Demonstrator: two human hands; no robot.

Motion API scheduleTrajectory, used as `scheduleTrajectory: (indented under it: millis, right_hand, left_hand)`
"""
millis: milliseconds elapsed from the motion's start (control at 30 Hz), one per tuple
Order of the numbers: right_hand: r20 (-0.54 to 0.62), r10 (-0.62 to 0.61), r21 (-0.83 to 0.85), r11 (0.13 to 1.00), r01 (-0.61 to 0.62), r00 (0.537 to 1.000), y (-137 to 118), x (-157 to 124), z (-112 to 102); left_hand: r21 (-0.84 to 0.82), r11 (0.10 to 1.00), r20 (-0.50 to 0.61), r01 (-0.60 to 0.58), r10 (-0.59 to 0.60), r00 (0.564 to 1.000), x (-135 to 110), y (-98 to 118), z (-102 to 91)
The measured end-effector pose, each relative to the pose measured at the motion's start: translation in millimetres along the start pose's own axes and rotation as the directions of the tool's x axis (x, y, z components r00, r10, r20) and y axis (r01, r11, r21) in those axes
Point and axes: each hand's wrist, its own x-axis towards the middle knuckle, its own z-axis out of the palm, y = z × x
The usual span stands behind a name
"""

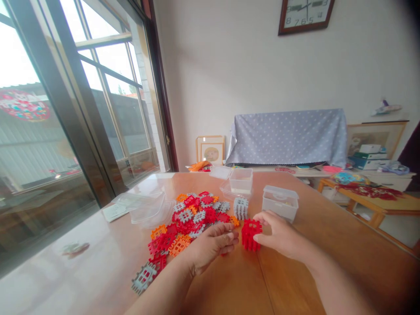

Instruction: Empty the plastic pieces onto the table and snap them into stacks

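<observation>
My right hand point(277, 232) grips an upright stack of red interlocking plastic blocks point(252, 236) from its right side, thumb in front. To the left of that stack, my left hand point(215, 245) has its fingers stretched out, with nothing visible in it and a small gap to the red stack. Behind the red stack stands a grey stack point(241, 208) of the same notched blocks. A loose heap of red, grey and orange blocks point(185, 215) spreads beyond and left of my left hand, which hides part of it. One grey block point(144, 277) lies nearest me at the heap's left end.
On the wooden table point(229, 288), a clear plastic box point(280, 203) stands behind my right hand. Another clear box point(241, 180) sits farther back. Transparent containers point(149, 210) lie left of the heap, close to the window point(111, 96).
</observation>
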Motion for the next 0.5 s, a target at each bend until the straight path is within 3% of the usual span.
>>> scheduleTrajectory:
  millis: [267,500]
  right_hand:
    - [0.122,0.067,0.047,0.996,-0.073,0.990,6.8,-1.7,2.1]
    - [0.124,0.273,0.223,0.929,-0.295,0.954,19.8,0.0,-1.8]
  left_hand:
    - [-0.018,0.999,0.024,0.048,-0.048,0.999,-0.8,-2.4,1.9]
    - [-0.063,0.997,0.037,0.034,-0.031,0.999,-0.3,-8.0,4.5]
